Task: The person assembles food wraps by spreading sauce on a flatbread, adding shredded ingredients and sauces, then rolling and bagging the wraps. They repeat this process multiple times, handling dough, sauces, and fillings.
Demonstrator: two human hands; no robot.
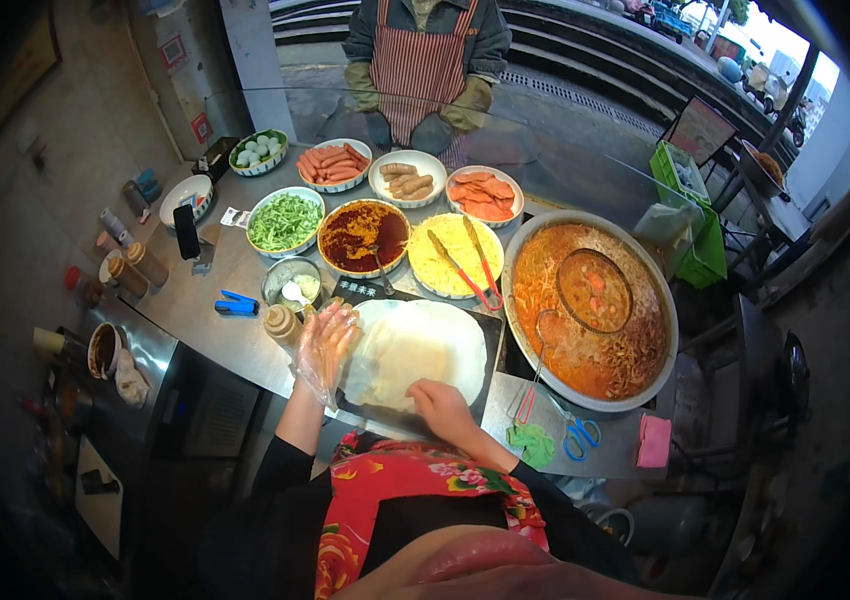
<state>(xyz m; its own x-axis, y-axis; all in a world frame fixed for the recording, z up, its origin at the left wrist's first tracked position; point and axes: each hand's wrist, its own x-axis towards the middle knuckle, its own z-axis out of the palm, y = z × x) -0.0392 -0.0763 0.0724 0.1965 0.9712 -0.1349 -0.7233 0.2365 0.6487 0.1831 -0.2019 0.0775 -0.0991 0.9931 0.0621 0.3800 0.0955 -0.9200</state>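
Two thin, pale round flatbreads [450,345] overlap on a black board [491,365] in front of me. My left hand [327,345], in a clear plastic glove, is open with its fingers stretched out over the left edge of the flatbreads. A squeeze bottle [282,325] with brown sauce stands right beside it. At the near edge of the flatbreads is my bare right hand [442,408], its fingers bent together on the sheet's rim. Beyond the board sit a bowl of yellow shreds [435,262] with red-handled tongs [460,270] and a bowl of dark red sauce [350,240] with a spoon.
A wide pan of red stew [545,260] fills the right side, a ladle [543,345] in it. Blue scissors [579,438] and a green cloth [531,444] lie nearer. Bowls of cucumber shreds [285,222] and sausages [333,163] stand farther left. Someone in a striped apron [417,75] stands opposite.
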